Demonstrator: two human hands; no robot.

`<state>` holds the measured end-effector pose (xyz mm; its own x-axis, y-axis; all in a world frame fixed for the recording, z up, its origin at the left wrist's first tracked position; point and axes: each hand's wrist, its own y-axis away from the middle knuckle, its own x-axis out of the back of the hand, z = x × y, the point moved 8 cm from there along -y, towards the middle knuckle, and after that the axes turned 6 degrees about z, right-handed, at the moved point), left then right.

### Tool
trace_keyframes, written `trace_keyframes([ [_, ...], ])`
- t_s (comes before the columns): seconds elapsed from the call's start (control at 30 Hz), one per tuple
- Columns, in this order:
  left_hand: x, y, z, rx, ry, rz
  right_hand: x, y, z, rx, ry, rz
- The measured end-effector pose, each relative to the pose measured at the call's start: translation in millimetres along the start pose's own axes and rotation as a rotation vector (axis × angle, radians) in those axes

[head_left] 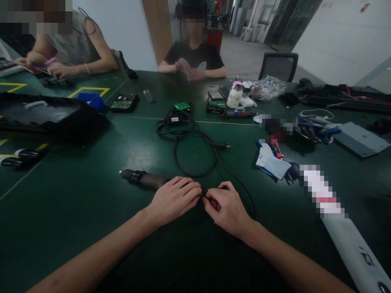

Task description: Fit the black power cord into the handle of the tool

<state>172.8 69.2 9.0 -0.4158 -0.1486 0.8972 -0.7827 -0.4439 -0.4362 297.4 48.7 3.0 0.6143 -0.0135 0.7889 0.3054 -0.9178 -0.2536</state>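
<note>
An electric screwdriver [148,179] lies on the green table, its bit pointing left. My left hand [179,195] is closed around its rear end, hiding that part. Right beside it, my right hand [226,205] pinches a thin dark cable connector, mostly covered by the fingers, up against the screwdriver's tail. Beyond my hands a black power cord [175,152] lies in loops, with a small black adapter box [174,119] and a plug [224,145] on it.
Circuit-board units [124,103], a metal can [148,95], another electric screwdriver [240,114] and a white bottle [234,96] stand farther back. A white-and-blue glove [271,160] lies to the right. At left is a large black tray [45,118]. Two people sit across the table.
</note>
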Motion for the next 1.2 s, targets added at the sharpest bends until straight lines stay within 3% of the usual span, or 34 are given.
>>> trace_keyframes([
  [1.2,-2.4,0.6,0.0,0.011,-0.003,-0.022,1.6,-1.1,-1.0,0.001,0.003,-0.022],
])
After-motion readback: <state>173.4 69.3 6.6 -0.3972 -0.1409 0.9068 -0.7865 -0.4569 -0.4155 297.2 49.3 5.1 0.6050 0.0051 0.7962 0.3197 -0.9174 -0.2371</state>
